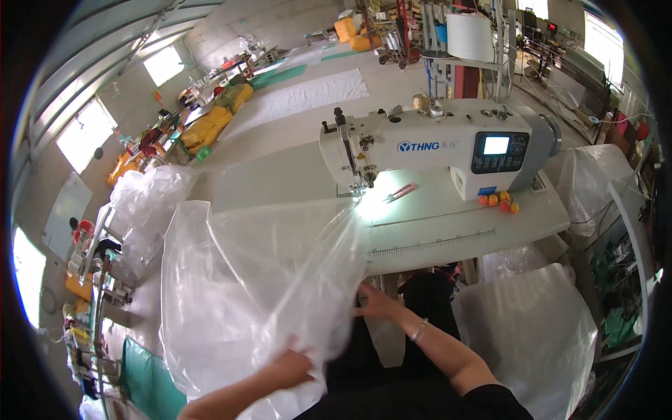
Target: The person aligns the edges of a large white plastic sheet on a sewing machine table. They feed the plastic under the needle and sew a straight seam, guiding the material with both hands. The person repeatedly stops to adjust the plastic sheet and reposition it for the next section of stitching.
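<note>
A large translucent plastic sheet [238, 280] hangs over the front of the sewing table, its gathered far end running up to the needle area of a white sewing machine [420, 143]. My left hand [288, 364], slightly blurred, is closed on the lower part of the sheet. At the sheet's right edge, just below the table, my right hand [379, 304] grips the plastic with its fingers partly behind it; a bracelet circles that wrist. Under the machine's bright lamp lies a small pink-handled tool [401, 192], apart from both hands.
A printed ruler [434, 242] runs along the table's front edge. Small orange-red balls [499, 201] sit by the machine's base. More plastic sheeting [528, 336] hangs at the right, and a bundle [150, 203] stands at the left. Behind, a thread cone [469, 37] stands on a rack.
</note>
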